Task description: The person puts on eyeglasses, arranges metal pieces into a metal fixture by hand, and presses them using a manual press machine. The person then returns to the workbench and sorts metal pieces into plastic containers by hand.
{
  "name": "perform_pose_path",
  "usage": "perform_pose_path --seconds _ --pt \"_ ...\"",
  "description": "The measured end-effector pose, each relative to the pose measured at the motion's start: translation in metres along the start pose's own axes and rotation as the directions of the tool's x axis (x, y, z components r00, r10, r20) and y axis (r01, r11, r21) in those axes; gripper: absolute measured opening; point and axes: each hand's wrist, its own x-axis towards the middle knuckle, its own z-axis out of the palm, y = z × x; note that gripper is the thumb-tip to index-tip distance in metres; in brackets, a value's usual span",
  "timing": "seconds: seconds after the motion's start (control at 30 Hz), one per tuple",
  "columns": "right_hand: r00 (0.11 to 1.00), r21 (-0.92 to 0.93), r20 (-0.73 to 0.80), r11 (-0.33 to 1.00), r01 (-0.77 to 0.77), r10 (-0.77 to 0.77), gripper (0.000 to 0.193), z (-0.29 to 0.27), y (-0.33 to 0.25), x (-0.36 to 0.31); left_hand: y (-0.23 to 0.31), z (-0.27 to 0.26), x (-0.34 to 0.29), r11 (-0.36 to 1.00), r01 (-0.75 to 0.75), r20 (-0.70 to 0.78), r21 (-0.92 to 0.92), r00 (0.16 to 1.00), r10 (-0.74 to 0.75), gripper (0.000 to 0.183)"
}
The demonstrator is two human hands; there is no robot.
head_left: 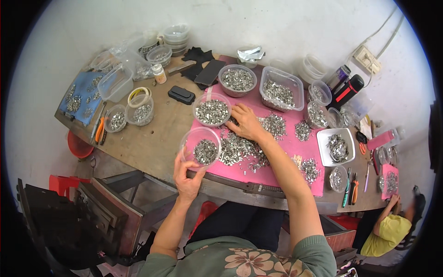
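Our left hand grips a clear cup, partly full of small metal bits, at the near edge of the pink mat. Our right hand lies flat, fingers spread, on the loose pile beside the cup. Tubs behind the pile look full; we think much is left.

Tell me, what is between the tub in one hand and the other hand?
Loose small metal pieces heaped on the pink mat, shown in the head view.
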Motion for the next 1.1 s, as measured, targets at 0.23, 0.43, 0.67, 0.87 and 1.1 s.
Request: perform_pose_path --seconds 0.23,0.43,0.67,0.87,1.1 --pt "0.997 -0.055 0.076 0.998 -0.019 0.023 0.019 -0.018 -0.014 -0.015 0.004 -0.004 0.001 0.999 -0.004 -0.002 0.050 1.000 0.004 0.025" --pt "1.000 -0.048 -0.019 0.999 0.013 -0.014 0.017 -0.012 -0.007 -0.020 0.005 -0.001 0.002 1.000 -0.009 0.003 0.029 1.000 0.009 0.025" --pt "0.991 -0.060 -0.074 0.991 -0.119 0.114 0.021 -0.002 -0.004 -0.016 0.029 -0.009 0.014 0.999 0.003 0.078 0.044 0.997 -0.007 0.025" --pt "0.882 0.228 -0.046 0.864 -0.448 0.470 0.033 -0.019 -0.004 0.006 0.043 -0.004 0.029 0.993 0.017 0.190 0.118 0.981 -0.039 0.026" --pt "0.906 0.599 -0.038 0.736 -0.317 0.421 0.019 -0.056 -0.087 0.013 0.058 0.009 0.036 0.991 0.019 0.265 0.133 0.963 -0.055 0.024"
